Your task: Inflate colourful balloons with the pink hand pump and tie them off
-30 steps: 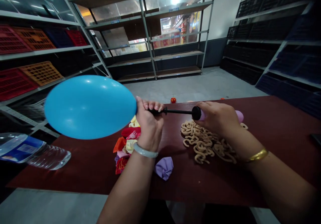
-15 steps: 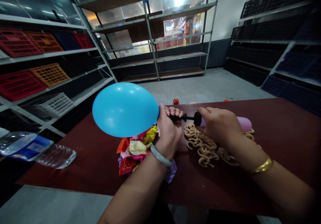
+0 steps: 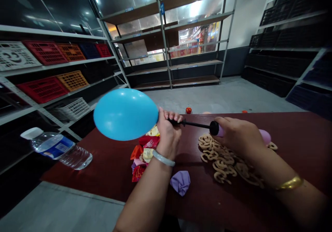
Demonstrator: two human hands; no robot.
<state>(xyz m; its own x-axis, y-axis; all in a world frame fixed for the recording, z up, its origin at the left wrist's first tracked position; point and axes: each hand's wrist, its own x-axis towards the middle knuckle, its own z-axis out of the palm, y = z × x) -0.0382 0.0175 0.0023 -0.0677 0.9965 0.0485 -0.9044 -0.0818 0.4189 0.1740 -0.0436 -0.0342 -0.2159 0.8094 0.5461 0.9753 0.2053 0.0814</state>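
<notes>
My left hand (image 3: 169, 128) is closed around the black nozzle end of a balloon pump, at the neck of an inflated blue balloon (image 3: 126, 114). Wrapped round the pump's pink barrel (image 3: 265, 136) is my right hand (image 3: 237, 135). Between the hands a long stretch of the black rod (image 3: 197, 124) shows. Deflated balloons (image 3: 147, 143) in several colours lie heaped below the blue one, partly behind my left forearm. A single purple balloon (image 3: 181, 183) lies flat to the right of that forearm. Tan curled pieces (image 3: 219, 159) are piled below my right hand.
A water bottle (image 3: 62, 149) with a white cap stands at the left of the dark red table (image 3: 202, 204). Shelves with crates (image 3: 46, 52) run along the left, and a metal rack (image 3: 169, 65) stands behind. A small red object (image 3: 188, 110) shows past the table's far edge.
My right hand has drawn the pump barrel away from my left hand, so more of the rod shows. The view has shifted, and the purple balloon now lies apart from my forearm.
</notes>
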